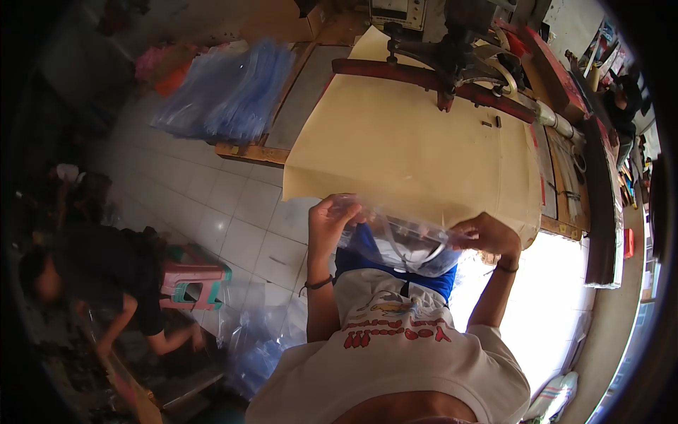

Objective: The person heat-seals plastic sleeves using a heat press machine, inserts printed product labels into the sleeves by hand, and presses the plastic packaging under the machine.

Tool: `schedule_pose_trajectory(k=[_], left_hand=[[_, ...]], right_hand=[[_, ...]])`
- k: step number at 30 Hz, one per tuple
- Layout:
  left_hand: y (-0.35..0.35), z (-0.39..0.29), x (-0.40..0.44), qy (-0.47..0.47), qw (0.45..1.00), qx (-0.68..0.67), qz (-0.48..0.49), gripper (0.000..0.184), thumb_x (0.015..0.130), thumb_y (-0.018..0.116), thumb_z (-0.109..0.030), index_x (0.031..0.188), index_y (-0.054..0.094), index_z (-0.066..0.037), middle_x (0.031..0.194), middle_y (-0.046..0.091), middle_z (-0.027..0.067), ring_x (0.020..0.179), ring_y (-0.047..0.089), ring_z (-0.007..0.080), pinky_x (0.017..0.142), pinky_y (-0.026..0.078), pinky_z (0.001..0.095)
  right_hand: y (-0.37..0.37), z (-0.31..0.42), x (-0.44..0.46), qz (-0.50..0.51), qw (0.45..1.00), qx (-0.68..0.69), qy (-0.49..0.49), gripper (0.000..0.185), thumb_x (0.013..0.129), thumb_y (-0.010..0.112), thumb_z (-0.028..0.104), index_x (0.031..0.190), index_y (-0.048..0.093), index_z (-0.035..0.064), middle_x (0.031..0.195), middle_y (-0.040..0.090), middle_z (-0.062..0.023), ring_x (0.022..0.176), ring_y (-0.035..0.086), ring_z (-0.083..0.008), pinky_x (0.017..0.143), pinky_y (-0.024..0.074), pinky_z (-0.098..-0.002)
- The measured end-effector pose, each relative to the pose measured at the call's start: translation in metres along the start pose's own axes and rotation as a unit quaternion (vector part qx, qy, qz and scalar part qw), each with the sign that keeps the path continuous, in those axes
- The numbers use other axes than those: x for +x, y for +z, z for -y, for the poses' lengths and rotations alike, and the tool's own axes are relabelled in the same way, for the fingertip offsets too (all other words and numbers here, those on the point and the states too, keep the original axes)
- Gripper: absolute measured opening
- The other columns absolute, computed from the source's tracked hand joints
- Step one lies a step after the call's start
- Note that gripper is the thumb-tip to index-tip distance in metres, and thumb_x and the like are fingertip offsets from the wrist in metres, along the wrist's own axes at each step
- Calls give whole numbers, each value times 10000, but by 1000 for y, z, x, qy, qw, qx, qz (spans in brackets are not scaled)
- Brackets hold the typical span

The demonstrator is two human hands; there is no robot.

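A clear plastic sheet (413, 242) with a white curved strip on it hangs between my two hands, in front of my lap. My left hand (335, 215) pinches its left end, fingers closed. At the other end my right hand (489, 236) has its fingers closed on the sheet's edge. Just beyond the sheet, the table is covered by a large tan sheet (409, 141), whose near edge curls down close to both hands.
A machine with a dark red bar (395, 68) stands over the tan sheet. Blue-tinted plastic sheets (226, 92) are stacked at the left. Loose clear plastic (261, 346) lies on the floor near a pink and green stool (198, 275). A person (99, 275) bends at the far left.
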State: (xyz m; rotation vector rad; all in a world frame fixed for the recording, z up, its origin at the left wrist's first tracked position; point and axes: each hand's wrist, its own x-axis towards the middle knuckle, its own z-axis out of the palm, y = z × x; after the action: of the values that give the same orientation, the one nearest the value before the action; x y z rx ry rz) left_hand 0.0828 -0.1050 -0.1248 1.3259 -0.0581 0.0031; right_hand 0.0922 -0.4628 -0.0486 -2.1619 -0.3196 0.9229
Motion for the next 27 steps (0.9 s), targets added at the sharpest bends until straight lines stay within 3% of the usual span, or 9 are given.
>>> schedule_pose_trajectory(k=[1, 6, 9, 11, 17, 18, 21, 24, 27], left_hand=[[3, 8, 2, -14, 999, -12, 43, 298, 919, 725, -91, 1166, 642, 54, 981, 727, 122, 844, 722, 201, 739, 611, 303], [50, 51, 13, -17, 922, 206, 328, 454, 893, 768, -234, 1249, 629, 11, 1098, 721, 160, 1028, 701, 265, 870, 564, 358], [67, 126, 2, -127, 737, 456, 482, 694, 856, 676, -620, 1229, 683, -34, 1197, 692, 213, 1081, 675, 356, 933, 521, 366], [68, 204, -18, -190, 639, 506, 548, 794, 780, 657, -736, 1192, 710, -59, 1178, 699, 182, 1129, 658, 344, 975, 476, 469], [40, 259, -57, -192, 648, 484, 556, 935, 753, 636, -776, 1435, 542, -143, 1421, 543, 201, 1296, 543, 357, 1092, 321, 619], [40, 245, -54, -178, 629, 484, 582, 871, 838, 665, -653, 1500, 446, -131, 1439, 524, 203, 1290, 548, 301, 1091, 381, 535], [25, 191, -52, -226, 721, 230, 613, 635, 973, 620, -442, 1491, 453, -114, 1464, 523, 137, 1377, 474, 265, 1159, 334, 434], [14, 125, -44, -333, 684, 113, 639, 416, 1008, 565, -173, 1414, 544, -87, 1380, 596, 113, 1285, 551, 224, 1112, 398, 332], [3, 96, -66, -316, 760, 163, 545, 342, 990, 536, -100, 1320, 617, -56, 1295, 654, 89, 1173, 610, 190, 1048, 446, 323]], right_hand=[[13, -11, -15, -52, 998, -2, -27, 281, 843, 802, 123, 1088, 737, 3, 993, 764, -114, 974, 716, -179, 877, 568, -332], [26, -119, -140, -404, 914, 14, 7, 197, 862, 675, -60, 1054, 710, -33, 966, 740, -121, 945, 689, -188, 912, 535, -333], [25, -111, -202, -396, 887, -17, 235, 206, 880, 657, -24, 1070, 737, -14, 914, 735, -100, 882, 676, -166, 847, 536, -314], [46, -177, -228, -443, 868, 19, 224, 206, 878, 664, -17, 1072, 734, -22, 879, 728, -85, 851, 668, -155, 812, 529, -306], [96, -338, -183, -398, 870, -17, 289, 239, 878, 698, 38, 1101, 759, 96, 1061, 759, -108, 922, 701, -209, 851, 532, -369], [105, -362, -173, -432, 836, -30, 337, 241, 879, 704, 53, 1101, 764, 123, 1062, 760, -103, 931, 712, -210, 813, 541, -364], [111, -375, -153, -518, 763, -57, 383, 221, 904, 697, 104, 1110, 762, 154, 1073, 747, -129, 925, 720, -288, 789, 547, -372], [107, -388, -151, -537, 797, -69, 267, 193, 914, 677, 77, 1087, 756, 108, 1124, 732, -124, 1043, 699, -293, 894, 536, -383], [127, -382, -153, -511, 824, -22, 245, 179, 904, 677, 38, 1062, 753, 73, 1111, 733, -119, 1060, 696, -274, 905, 535, -373]])
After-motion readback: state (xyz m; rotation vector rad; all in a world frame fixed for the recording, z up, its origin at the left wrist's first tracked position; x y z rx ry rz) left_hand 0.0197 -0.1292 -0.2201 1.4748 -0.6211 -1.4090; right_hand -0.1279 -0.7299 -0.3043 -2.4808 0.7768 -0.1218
